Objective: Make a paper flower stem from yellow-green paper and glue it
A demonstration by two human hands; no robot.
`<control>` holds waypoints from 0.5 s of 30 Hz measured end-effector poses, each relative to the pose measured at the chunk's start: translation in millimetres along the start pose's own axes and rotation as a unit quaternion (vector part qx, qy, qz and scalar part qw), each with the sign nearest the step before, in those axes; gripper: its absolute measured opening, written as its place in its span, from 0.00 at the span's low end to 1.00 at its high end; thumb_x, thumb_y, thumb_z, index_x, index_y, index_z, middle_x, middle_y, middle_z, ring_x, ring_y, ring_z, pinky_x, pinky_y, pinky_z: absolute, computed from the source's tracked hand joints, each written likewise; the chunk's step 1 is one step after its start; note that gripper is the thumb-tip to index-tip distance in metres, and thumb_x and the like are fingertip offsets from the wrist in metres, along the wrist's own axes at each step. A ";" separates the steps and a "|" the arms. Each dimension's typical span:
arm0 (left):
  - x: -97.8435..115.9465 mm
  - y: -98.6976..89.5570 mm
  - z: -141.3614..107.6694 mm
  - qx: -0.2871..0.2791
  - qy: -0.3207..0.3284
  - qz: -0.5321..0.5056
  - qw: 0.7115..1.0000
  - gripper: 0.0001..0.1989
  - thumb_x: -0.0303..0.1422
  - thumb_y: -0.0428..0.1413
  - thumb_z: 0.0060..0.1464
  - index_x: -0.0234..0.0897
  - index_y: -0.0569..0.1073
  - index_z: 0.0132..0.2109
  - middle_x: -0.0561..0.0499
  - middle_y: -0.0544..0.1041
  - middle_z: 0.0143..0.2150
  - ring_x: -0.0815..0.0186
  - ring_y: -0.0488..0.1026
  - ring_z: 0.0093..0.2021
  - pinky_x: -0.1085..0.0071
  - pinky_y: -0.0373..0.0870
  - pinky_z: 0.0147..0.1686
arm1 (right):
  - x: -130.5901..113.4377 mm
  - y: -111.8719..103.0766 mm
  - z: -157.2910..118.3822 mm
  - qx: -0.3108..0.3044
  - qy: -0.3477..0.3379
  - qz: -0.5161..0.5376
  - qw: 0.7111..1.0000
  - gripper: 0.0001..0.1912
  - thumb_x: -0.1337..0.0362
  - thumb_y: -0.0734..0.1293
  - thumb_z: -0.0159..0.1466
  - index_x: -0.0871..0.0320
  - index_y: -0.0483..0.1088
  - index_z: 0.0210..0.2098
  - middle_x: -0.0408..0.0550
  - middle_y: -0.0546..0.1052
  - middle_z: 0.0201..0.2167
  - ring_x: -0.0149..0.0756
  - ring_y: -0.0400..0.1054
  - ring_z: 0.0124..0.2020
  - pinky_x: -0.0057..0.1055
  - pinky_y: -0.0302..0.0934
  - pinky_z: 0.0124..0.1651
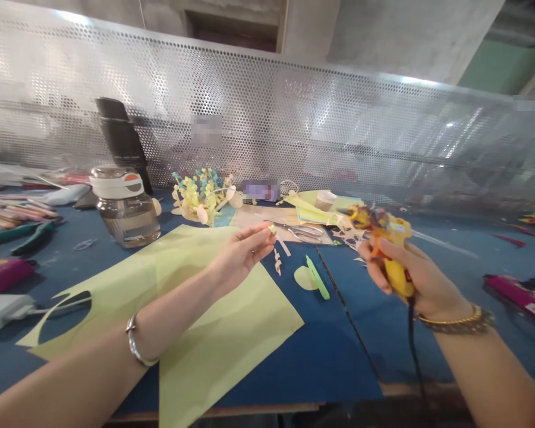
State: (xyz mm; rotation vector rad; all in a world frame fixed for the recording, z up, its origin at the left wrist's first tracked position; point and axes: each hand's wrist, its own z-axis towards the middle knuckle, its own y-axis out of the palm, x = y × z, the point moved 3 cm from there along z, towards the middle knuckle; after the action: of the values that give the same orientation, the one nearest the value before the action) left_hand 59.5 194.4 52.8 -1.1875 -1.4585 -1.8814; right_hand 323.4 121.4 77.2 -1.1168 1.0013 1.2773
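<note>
My left hand (pixel 243 252) pinches a small pale yellow paper piece (pixel 271 229) between thumb and fingertips, above the sheets. A yellow glue gun (pixel 396 255) is gripped in my right hand (pixel 421 279), its nozzle pointing left and its black cord hanging down. Large pale yellow-green paper sheets (pixel 232 339) lie under my left forearm, one with a round cut-out. Between the hands, a green pen-like tool (pixel 317 277) rests on a pale paper disc (pixel 304 278). A curled paper strip (pixel 277 261) lies just below my left fingertips.
A water bottle (pixel 127 208) and a tall black bottle (pixel 122 139) stand at the left. Behind my hands are paper flowers (pixel 200 193), scissors (pixel 305 230) and a paper cup (pixel 325 200). Magenta tools lie at both sides, one at right (pixel 519 297). A perforated metal screen (pixel 258 107) closes off the back.
</note>
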 end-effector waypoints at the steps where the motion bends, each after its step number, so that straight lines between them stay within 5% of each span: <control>1: 1.6 0.1 0.4 0.006 0.004 -0.002 1.000 0.04 0.26 0.60 0.51 0.32 0.78 0.36 0.52 0.77 0.32 0.75 0.74 0.33 0.81 0.73 0.38 | 5.8 -10.8 -1.2 0.004 0.060 -0.034 0.998 0.16 0.51 0.65 0.60 0.59 0.68 0.28 0.44 0.72 0.20 0.26 0.62 0.14 0.24 0.57 0.16; 4: 6.4 -0.7 2.0 0.032 0.021 -0.014 0.999 0.03 0.24 0.60 0.51 0.32 0.78 0.35 0.52 0.77 0.31 0.75 0.74 0.31 0.81 0.72 0.37 | 25.7 -46.3 -5.0 0.022 0.175 -0.141 0.974 0.19 0.48 0.68 0.56 0.60 0.69 0.26 0.46 0.72 0.17 0.32 0.67 0.19 0.27 0.62 0.21; 9: 10.9 -3.6 5.0 0.056 0.033 -0.025 0.998 0.04 0.23 0.60 0.50 0.31 0.77 0.35 0.52 0.77 0.30 0.76 0.74 0.30 0.82 0.72 0.35 | 48.2 -95.0 -4.3 0.034 0.221 -0.351 0.909 0.26 0.41 0.65 0.54 0.60 0.70 0.20 0.49 0.72 0.18 0.34 0.65 0.18 0.30 0.58 0.20; 15: 13.5 -7.1 6.5 0.061 0.049 -0.024 0.997 0.04 0.24 0.60 0.49 0.32 0.77 0.35 0.53 0.76 0.28 0.76 0.73 0.29 0.82 0.71 0.35 | 23.1 -94.5 4.9 0.038 0.200 -0.592 0.780 0.28 0.39 0.64 0.54 0.55 0.67 0.13 0.49 0.68 0.13 0.33 0.59 0.13 0.32 0.47 0.19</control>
State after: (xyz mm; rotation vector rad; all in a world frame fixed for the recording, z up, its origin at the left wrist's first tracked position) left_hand 49.3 204.5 60.8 -0.9986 -1.5372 -1.8266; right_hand 418.7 133.6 61.6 -1.5818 0.4078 -0.0369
